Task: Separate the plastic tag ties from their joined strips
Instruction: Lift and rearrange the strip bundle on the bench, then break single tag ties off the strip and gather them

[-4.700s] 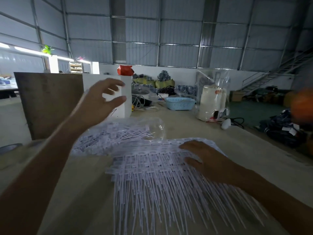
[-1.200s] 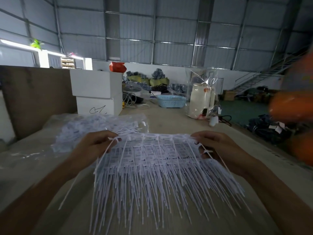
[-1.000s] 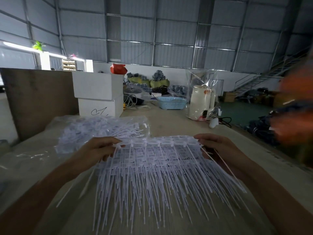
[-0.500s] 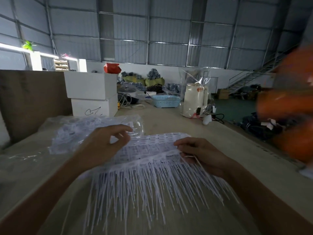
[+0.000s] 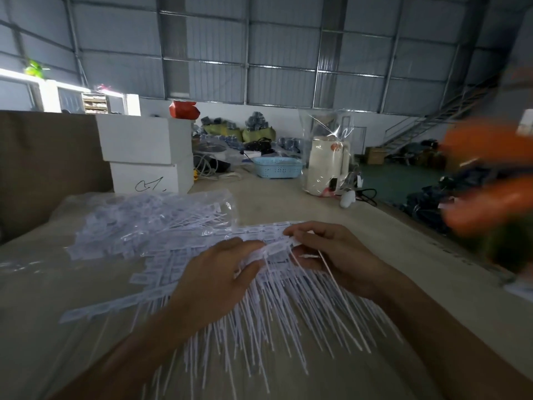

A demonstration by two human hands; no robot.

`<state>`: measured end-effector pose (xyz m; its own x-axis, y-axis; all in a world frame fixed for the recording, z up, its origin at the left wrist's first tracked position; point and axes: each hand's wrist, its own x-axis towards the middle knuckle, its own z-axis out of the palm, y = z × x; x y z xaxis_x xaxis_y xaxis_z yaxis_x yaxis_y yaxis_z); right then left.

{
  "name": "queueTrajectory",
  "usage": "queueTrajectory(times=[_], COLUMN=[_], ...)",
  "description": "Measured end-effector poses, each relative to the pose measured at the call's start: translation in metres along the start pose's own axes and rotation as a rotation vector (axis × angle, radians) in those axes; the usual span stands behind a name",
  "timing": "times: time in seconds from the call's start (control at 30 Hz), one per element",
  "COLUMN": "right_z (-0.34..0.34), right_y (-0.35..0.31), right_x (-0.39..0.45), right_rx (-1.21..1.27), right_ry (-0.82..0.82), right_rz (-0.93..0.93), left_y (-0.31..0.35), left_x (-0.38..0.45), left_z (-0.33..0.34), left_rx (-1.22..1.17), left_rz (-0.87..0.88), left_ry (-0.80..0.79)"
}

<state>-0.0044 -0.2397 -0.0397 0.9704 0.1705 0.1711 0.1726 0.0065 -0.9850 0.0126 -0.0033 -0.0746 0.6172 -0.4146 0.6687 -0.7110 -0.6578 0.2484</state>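
Observation:
A spread of white joined strips of plastic tag ties (image 5: 274,321) lies on the table (image 5: 288,206) in front of me, tails fanning toward me. My left hand (image 5: 219,272) and my right hand (image 5: 334,252) meet over the strips' head bar, both pinching the same strip end near the middle. A single thin tie tail slants down past my right fingers. A heap of loose tag ties (image 5: 150,223) lies behind my left hand, partly under a clear plastic bag.
Two stacked white boxes (image 5: 147,157) and a brown board (image 5: 49,163) stand at the back left. A blue basket (image 5: 277,167) and a bagged cream kettle (image 5: 326,166) sit farther back. A blurred orange shape (image 5: 490,180) moves at the right edge.
My hands held the strip at its two ends, then came together at the middle. The strip dropped from raised to lying low on the table, and my view tilted down.

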Motion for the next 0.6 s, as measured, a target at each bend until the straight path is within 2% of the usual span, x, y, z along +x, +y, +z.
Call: queueTrajectory(times=[0.13,0.2,0.4,0.5,0.6], right_z=[-0.004,-0.011,-0.019,-0.012,-0.006], right_y=[-0.009,-0.009,0.013,0.023,0.025], right_x=[-0.002,-0.005,-0.021,-0.020,-0.019], right_rx=[-0.444,-0.510,-0.285,-0.232,-0.235], right_ry=[-0.112,-0.128,-0.062,-0.025,0.000], right_rz=[0.047,0.040,0.080,0.147,0.171], left_y=[0.007,0.008,0.009,0.005,0.001], left_x=[-0.001,-0.002,-0.001,-0.003,-0.005], left_z=[-0.003,0.000,0.005,0.002,0.001], left_rx=[0.140,0.192,0.251,0.241,0.113], left_rz=[0.107,0.142,0.180,0.127,0.017], left_ry=[0.099,0.063,0.000,-0.062,-0.121])
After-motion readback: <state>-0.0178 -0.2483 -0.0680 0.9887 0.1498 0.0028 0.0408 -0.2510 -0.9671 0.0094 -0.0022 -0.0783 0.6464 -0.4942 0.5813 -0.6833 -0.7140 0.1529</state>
